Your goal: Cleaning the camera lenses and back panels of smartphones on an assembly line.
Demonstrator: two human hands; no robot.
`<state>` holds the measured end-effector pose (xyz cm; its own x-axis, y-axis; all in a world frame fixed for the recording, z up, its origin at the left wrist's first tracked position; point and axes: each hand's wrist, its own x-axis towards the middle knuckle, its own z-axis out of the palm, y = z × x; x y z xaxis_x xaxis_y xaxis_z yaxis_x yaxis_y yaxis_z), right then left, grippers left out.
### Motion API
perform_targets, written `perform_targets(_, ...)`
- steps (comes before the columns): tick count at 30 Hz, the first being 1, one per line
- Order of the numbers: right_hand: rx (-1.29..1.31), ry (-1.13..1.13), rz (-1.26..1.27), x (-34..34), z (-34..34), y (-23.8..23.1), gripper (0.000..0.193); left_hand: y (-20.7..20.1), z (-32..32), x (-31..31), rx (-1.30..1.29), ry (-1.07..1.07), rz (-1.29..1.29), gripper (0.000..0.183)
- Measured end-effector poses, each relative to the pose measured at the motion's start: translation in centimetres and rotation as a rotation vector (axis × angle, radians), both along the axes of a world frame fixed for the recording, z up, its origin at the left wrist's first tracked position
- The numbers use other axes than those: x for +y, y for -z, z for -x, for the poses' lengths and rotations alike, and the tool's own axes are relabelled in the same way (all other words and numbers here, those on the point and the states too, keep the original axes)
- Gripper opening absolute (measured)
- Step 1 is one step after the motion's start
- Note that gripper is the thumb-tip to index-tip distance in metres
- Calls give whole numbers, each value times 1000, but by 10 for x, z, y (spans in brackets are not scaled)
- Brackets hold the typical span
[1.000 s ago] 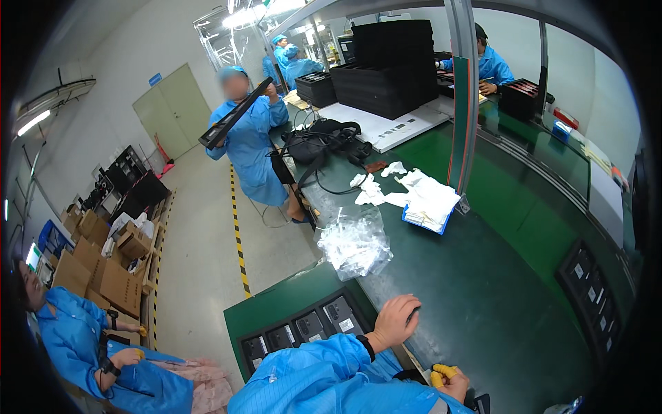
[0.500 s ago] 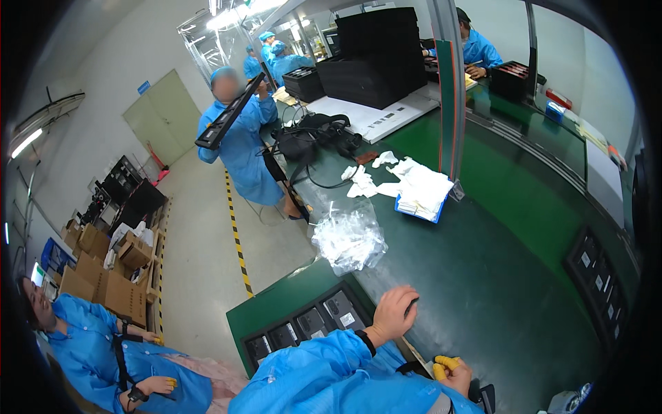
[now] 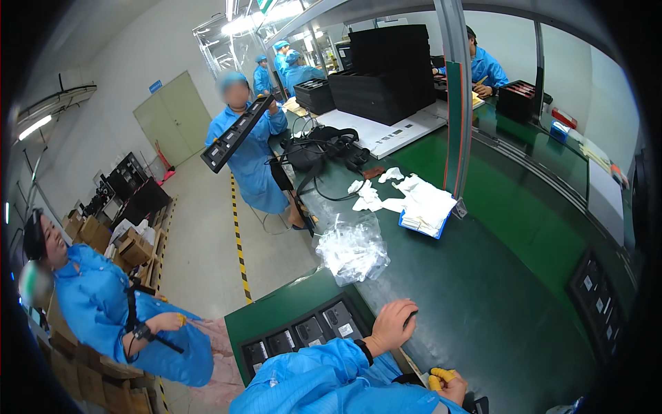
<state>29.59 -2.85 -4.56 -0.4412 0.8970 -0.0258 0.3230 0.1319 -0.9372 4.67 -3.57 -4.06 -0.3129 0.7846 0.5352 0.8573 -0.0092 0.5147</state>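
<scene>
Head view: left hand (image 3: 391, 329) curls at a small dark item (image 3: 411, 318); finger closure cannot be told. Right hand (image 3: 449, 385) likewise unclear. Left sleeve (image 3: 321, 369), crossing near-left tray (image 3: 358, 310), could drag and dislodge devices (image 3: 338, 319).

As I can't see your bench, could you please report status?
Left hand at bench edge, dark object against it; right hand nearby; grips unclear. Device tray left of left hand. Clear bag ahead on bench.
</scene>
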Motion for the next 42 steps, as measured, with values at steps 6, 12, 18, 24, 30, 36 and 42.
perform_targets(6, -39, -1, 12, 0, 2, -8, 20, -1, 1, 1, -8, -10, -5, 24)
perform_targets(12, -12, 7, 23, -2, -1, 2, 21, -2, 1, 1, -6, -4, -11, 23)
perform_targets(18, -15, -23, 25, -1, -2, -6, 20, -5, -2, 1, -20, -7, -7, 23)
perform_targets(24, -6, -62, 49, -1, -2, -11, 21, -6, 0, 0, -17, -7, -9, 22)
perform_targets(30, -24, -79, 3, -2, -2, -11, 23, -4, 1, 4, 12, 1, -16, 22)
perform_targets(36, -37, -115, -16, 0, -4, -9, 24, -6, 0, 3, 18, -24, 5, 20)
perform_targets(42, -41, -122, -40, 3, -4, -14, 26, -5, 0, 8, 15, -4, 3, 20)
